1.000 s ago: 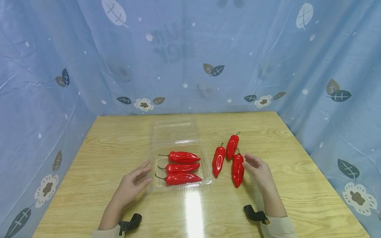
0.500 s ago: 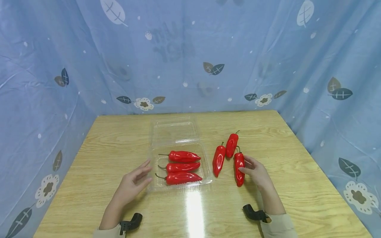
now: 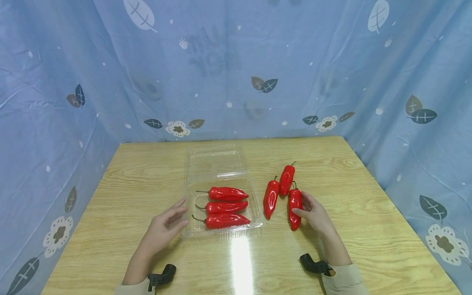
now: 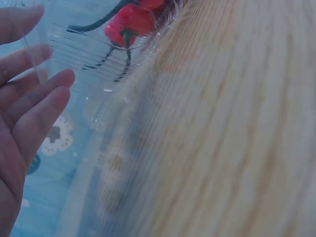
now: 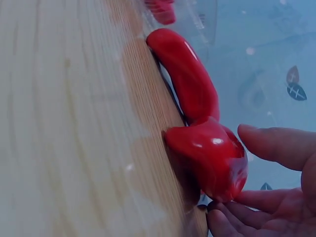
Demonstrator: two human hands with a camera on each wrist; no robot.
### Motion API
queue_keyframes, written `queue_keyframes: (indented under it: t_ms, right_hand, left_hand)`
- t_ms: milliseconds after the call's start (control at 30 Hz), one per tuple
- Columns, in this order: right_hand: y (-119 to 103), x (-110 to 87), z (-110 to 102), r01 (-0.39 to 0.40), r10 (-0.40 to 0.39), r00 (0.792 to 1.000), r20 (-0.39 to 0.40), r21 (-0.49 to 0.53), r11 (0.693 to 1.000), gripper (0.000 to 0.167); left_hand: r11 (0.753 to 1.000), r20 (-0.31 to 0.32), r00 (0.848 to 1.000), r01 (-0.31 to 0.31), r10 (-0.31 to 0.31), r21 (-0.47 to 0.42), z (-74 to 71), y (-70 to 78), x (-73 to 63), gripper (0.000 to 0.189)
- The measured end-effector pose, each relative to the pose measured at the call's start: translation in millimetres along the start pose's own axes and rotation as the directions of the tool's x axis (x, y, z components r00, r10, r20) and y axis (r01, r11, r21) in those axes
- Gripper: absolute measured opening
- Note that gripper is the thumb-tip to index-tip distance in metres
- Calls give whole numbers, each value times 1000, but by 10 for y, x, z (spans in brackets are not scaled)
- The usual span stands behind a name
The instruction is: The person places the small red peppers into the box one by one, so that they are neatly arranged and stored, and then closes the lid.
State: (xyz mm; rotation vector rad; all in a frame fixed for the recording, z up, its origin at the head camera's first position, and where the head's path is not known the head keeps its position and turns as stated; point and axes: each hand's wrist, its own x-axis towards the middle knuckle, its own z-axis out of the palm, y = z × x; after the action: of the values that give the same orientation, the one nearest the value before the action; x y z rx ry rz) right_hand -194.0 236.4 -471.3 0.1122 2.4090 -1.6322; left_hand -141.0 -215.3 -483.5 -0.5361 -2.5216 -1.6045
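My right hand (image 3: 316, 215) is at the rightmost loose red pepper (image 3: 294, 207), thumb on its upper side and fingers along its right flank. In the right wrist view, the fingertips reach under that pepper (image 5: 212, 158) while the thumb lies close to its edge. Beside the left wall of a clear plastic clamshell box (image 3: 221, 176), my left hand (image 3: 162, 229) is held with loosely bent fingers, its fingertips close to or touching the plastic. Three red peppers lie side by side in the box's tray, among them the nearest pepper (image 3: 226, 221), stems to the left.
Two more loose peppers, a left pepper (image 3: 271, 198) and a back pepper (image 3: 287, 180), lie between the box and my right hand. The box's lid (image 3: 215, 162) is folded back flat. A blue patterned curtain (image 3: 228, 73) surrounds the wooden table (image 3: 147, 164).
My right hand has moved in on the rightmost pepper, its thumb coming over it. That pepper turned and shifted right, then slightly back left. My left hand stays still.
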Motion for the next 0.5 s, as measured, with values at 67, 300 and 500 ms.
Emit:
queue_keyframes:
  t_ms: [67, 300, 500]
  right_hand:
    - [8, 2, 11, 0, 0, 1000, 0, -20, 1000, 82]
    - [35, 25, 54, -21, 20, 1000, -11, -44, 999, 86]
    - [55, 37, 59, -34, 33, 999, -38, -35, 999, 84]
  left_hand:
    - [1000, 1, 1000, -1, 1, 2, 0, -1, -1, 38]
    - [1000, 0, 1000, 7, -7, 0, 1, 1, -7, 39]
    - [1000, -3, 1000, -5, 5, -4, 1, 5, 1, 38]
